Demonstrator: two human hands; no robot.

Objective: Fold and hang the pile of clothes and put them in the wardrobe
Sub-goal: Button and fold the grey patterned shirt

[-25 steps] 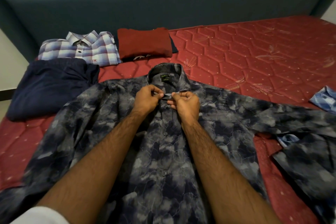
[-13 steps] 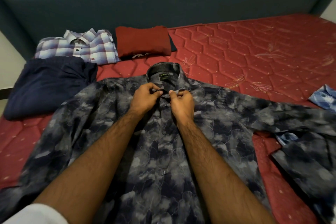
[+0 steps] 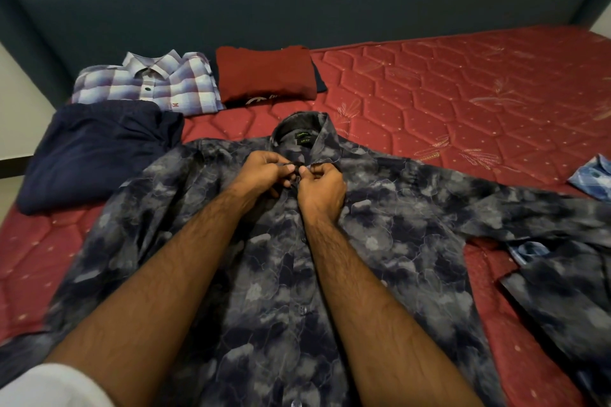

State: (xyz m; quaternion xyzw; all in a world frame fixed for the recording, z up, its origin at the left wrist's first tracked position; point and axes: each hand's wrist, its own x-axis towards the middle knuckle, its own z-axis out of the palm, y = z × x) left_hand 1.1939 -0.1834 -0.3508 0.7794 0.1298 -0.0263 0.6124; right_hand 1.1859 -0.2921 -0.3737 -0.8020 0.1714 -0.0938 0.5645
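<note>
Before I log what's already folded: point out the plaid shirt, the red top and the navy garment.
plaid shirt (image 3: pixel 155 86): head view, on its buttoned front.
red top (image 3: pixel 264 73): head view, middle of the folded face.
navy garment (image 3: pixel 96 152): head view, middle of its upper surface.

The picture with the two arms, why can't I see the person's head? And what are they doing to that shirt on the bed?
The camera sits on the person's head and looks down, so you see only arms. The left hand and the right hand both pinch the front of the dark patterned shirt just below its collar, where a button would be. The shirt lies spread out on the red mattress. Behind it lie folded clothes: a checked shirt, a red top and a navy garment. A bit of blue cloth peeks in at the right edge.
</note>
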